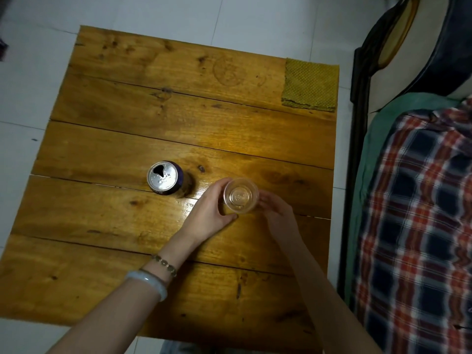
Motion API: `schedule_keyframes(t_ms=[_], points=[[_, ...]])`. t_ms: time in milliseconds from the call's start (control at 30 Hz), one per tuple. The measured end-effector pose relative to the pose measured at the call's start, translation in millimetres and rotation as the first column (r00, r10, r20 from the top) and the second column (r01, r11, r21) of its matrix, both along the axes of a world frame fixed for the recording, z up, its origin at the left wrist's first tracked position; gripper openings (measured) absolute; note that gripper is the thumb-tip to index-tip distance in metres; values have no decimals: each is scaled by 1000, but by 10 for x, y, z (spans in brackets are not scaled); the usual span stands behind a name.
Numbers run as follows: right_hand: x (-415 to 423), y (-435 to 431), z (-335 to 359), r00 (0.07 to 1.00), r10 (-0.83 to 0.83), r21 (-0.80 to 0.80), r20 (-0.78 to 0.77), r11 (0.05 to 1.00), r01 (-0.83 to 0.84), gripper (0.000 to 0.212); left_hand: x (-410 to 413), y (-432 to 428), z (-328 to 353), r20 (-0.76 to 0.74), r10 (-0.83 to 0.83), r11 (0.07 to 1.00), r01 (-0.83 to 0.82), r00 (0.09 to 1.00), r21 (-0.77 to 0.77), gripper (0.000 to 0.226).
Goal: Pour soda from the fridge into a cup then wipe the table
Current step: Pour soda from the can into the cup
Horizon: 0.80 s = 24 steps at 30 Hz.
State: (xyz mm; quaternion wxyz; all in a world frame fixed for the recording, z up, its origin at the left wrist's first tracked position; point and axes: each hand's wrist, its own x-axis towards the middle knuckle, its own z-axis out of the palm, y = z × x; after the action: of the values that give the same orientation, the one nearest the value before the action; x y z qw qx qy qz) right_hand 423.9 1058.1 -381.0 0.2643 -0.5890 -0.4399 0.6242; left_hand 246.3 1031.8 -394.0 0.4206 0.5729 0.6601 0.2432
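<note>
A clear plastic cup (240, 195) stands upright on the wooden table (127, 226), and it looks empty. My left hand (210, 213) curls around the cup's left side. My right hand (278, 215) touches its right side with the fingers bent around it. A dark soda can (164, 178) with its top opened stands upright to the left of the cup, a short gap from my left hand. A folded yellow-green cloth (310, 85) lies flat on the far right corner of the table.
White tiled floor (25, 98) surrounds the table. A bed or sofa with a plaid blanket (419, 226) runs along the right side, close to the table's right edge. A dark-framed object (390, 34) lies at the top right.
</note>
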Motion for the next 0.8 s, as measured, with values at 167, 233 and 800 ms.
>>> schedule_keyframes(t_ms=[167, 233, 800], points=[[146, 63, 357, 992, -50, 79, 113, 996, 41, 48, -254, -315, 177, -120, -53, 998, 56, 991, 24, 78], [132, 83, 558, 990, -76, 163, 119, 985, 56, 45, -377, -450, 323, -136, -47, 997, 55, 990, 55, 71], [-1539, -108, 408, 995, 102, 46, 5, 994, -102, 65, -937, -471, 637, -34, 484, 875, -483, 874, 40, 68]])
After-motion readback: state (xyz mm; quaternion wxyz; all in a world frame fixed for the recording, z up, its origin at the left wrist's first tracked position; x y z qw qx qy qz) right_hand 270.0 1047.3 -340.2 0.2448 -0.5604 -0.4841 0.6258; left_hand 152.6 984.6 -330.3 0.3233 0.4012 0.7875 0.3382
